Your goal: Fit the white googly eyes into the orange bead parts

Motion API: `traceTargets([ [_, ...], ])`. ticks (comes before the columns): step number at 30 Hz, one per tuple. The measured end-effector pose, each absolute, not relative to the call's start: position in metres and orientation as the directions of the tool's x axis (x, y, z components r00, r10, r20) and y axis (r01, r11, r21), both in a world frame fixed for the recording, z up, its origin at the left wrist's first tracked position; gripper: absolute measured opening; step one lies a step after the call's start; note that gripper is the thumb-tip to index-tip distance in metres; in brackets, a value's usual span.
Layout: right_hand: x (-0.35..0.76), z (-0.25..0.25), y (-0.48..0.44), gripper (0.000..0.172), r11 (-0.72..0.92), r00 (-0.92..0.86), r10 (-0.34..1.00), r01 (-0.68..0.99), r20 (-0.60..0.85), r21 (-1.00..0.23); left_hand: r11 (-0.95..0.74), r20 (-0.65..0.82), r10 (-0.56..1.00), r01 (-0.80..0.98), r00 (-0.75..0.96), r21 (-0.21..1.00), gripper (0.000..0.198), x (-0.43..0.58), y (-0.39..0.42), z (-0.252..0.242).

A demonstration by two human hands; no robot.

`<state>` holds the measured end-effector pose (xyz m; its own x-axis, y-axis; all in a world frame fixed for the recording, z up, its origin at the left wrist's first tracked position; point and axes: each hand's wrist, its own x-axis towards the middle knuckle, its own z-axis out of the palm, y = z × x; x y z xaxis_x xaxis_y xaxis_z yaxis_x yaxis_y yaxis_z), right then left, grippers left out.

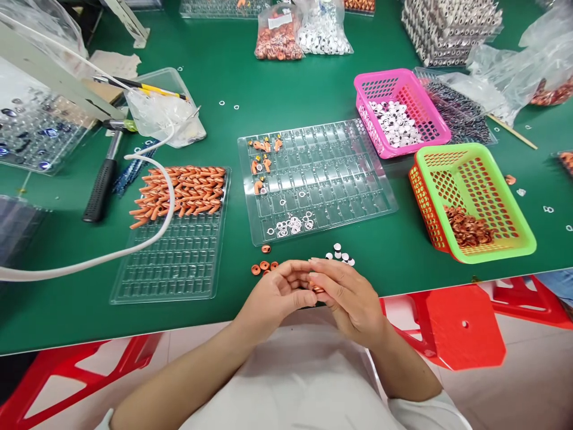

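My left hand (pixel 286 291) and my right hand (pixel 351 295) meet at the front edge of the green table, fingers bent toward each other. A small copper-orange part (pixel 317 288) shows between the fingertips of both hands, mostly covered by them. Just behind my left hand lie several round orange pieces (pixel 255 269) with holes. Behind my right hand is a small group of white discs (pixel 337 246). Further back, a clear compartment tray (pixel 322 179) carries a few orange assembled pieces (pixel 267 163) at its left and loose white rings (pixel 294 225) along its near edge.
At the left a second clear tray (pixel 165 269) holds rows of orange parts (pixel 179 191); a white cable (pixel 168 221) arches over it. A hammer (pixel 102 188) lies beyond. To the right stand a pink basket (pixel 380 140) and a green basket (pixel 505 254). Red stools (pixel 465 328) are below.
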<state>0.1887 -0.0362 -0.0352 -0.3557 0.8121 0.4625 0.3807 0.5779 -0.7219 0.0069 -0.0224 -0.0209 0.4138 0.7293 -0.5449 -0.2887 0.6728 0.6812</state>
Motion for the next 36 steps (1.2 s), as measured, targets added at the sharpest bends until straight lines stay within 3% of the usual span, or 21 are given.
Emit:
traceTargets([
  [5,0.191,-0.034,-0.041,0.045,0.524,-0.334,0.849,0.419,0.410,-0.742,0.532,-0.450,0.814,-0.162,0.367,0.831,0.070,0.005,-0.028,-0.016],
  [8,0.188,-0.033,-0.042,0.048,0.544,-0.349,0.832,0.359,0.431,-0.758,0.385,-0.358,0.852,0.004,0.382,0.923,0.061,0.004,-0.028,-0.015],
  [11,0.186,-0.034,-0.041,0.049,0.567,-0.364,0.814,0.333,0.452,-0.753,0.335,-0.333,0.852,0.069,0.404,0.940,0.053,0.004,-0.027,-0.014],
  [21,0.184,-0.045,-0.047,0.050,0.633,-0.339,0.771,0.318,0.539,-0.706,0.632,-0.526,0.725,-0.124,0.445,0.765,0.046,0.011,-0.030,-0.012],
  [28,0.181,-0.045,-0.047,0.049,0.650,-0.340,0.756,0.289,0.559,-0.703,0.608,-0.518,0.771,-0.186,0.371,0.772,0.046,0.011,-0.033,-0.012],
  [36,0.179,-0.049,-0.047,0.046,0.648,-0.336,0.759,0.314,0.557,-0.694,0.562,-0.458,0.800,-0.216,0.388,0.798,0.032,0.011,-0.037,-0.018],
])
